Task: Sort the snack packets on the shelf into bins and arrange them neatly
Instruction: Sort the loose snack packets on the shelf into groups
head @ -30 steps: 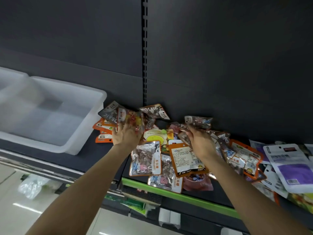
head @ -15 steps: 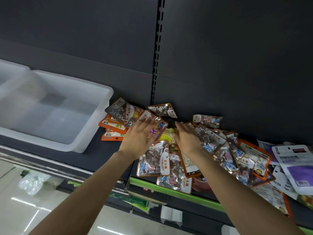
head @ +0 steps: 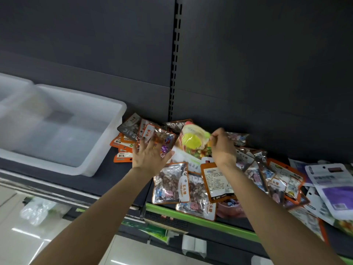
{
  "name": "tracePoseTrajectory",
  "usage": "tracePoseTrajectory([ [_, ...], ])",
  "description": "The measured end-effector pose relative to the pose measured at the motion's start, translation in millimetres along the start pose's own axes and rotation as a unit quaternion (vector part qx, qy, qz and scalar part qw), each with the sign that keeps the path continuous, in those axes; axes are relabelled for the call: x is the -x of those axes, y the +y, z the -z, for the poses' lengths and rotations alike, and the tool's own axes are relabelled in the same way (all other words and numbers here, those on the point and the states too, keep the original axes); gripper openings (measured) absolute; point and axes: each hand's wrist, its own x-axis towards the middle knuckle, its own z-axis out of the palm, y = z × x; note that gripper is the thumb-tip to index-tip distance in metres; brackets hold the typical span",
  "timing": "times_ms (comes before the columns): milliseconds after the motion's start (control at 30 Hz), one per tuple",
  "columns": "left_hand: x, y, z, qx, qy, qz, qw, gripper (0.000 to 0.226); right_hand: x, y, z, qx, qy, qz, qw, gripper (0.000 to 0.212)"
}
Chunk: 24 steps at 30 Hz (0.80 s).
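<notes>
Orange-edged candy packets (head: 172,183) lay in a loose heap on the dark shelf (head: 107,175), and both hands worked above them in the head view. The left hand (head: 150,156) was spread wide, fingers straight, lying flat on an orange-trimmed clear packet (head: 160,138) whose coloured sweets showed through. The right hand (head: 222,148) was curled, pinching the edge of a yellow packet (head: 193,139) and holding it tilted up off the heap, between the two hands; its picture was blurred and no writing could be read.

Just below the left hand's wrist, one clear packet carried a white label reading "STONE CANDY" with Chinese characters above it, and a second packet (head: 198,201) beneath showed part of the same words. Below the right wrist an orange packet (head: 216,181) lay back side up, its print too small to read. Beyond the left fingertips, a grey packet (head: 131,129) read "MOSAIC", and another (head: 175,124) near the back wall showed "MOSAI". Left of the left hand lay small orange packets (head: 123,156) with unreadable white labels.

Further left stood a white bin (head: 107,148), touching nothing in the heap. Right of the right arm more clear candy packets (head: 261,175) overlapped, and well beyond them lay white-and-purple packets (head: 336,190), lettering illegible. A green strip (head: 191,217) ran along the shelf's front edge under the arms.
</notes>
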Motion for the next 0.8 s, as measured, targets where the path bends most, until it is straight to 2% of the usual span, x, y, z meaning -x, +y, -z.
tracePoseTrajectory([
  [67, -0.2, 11.6, 0.9, 0.004, -0.007, 0.016, 1.0, 0.075, 4.3, 18.1, 11.8, -0.078, 0.059, -0.041, 0.994, 0.009],
  [133, -1.1, 22.7, 2.0, -0.002, 0.008, 0.002, 1.0, 0.073, 9.7, 39.6, 22.9, -0.17, 0.074, -0.1, 0.978, 0.003],
  [200, -2.9, 32.9, 0.6, -0.001, 0.031, -0.045, 0.998, 0.065, 15.6, 61.9, 32.2, -0.234, 0.067, -0.156, 0.957, 0.017],
  [267, -5.4, 46.0, -1.2, 0.03, 0.029, -0.111, 0.993, 0.06, 24.3, 83.1, 41.1, -0.173, 0.071, -0.168, 0.968, 0.023],
  [367, -14.4, 72.3, -7.2, 0.12, -0.055, -0.156, 0.979, 0.046, 39.6, 108.6, 51.8, -0.065, 0.058, -0.159, 0.983, 0.019],
  [433, -23.7, 86.5, -12.5, 0.173, -0.08, -0.133, 0.973, 0.04, 45.2, 110.4, 58.2, 0.059, 0.04, -0.154, 0.986, 0.028],
  [500, -30.8, 95.1, -15.1, 0.217, -0.075, -0.097, 0.968, 0.042, 43.5, 103.9, 58.4, 0.144, 0.001, -0.083, 0.986, 0.047],
  [567, -37.4, 99.9, -15.2, 0.287, -0.051, -0.07, 0.954, 0.039, 39.7, 90.0, 53.6, 0.161, -0.089, 0.009, 0.983, 0.059],
  [633, -42.4, 101.1, -15.4, 0.345, -0.02, -0.039, 0.938, 0.033, 36.5, 82.1, 43.8, 0.197, -0.187, 0.061, 0.96, 0.059],
  [700, -46.8, 98.5, -17.4, 0.349, 0.0, -0.03, 0.936, 0.02, 37.1, 86.3, 36.1, 0.237, -0.233, 0.056, 0.942, 0.057],
  [800, -47.4, 93.0, -17.1, 0.376, 0.024, -0.011, 0.926, 0.033, 44.7, 105.3, 38.4, 0.255, -0.224, 0.008, 0.941, 0.056],
])
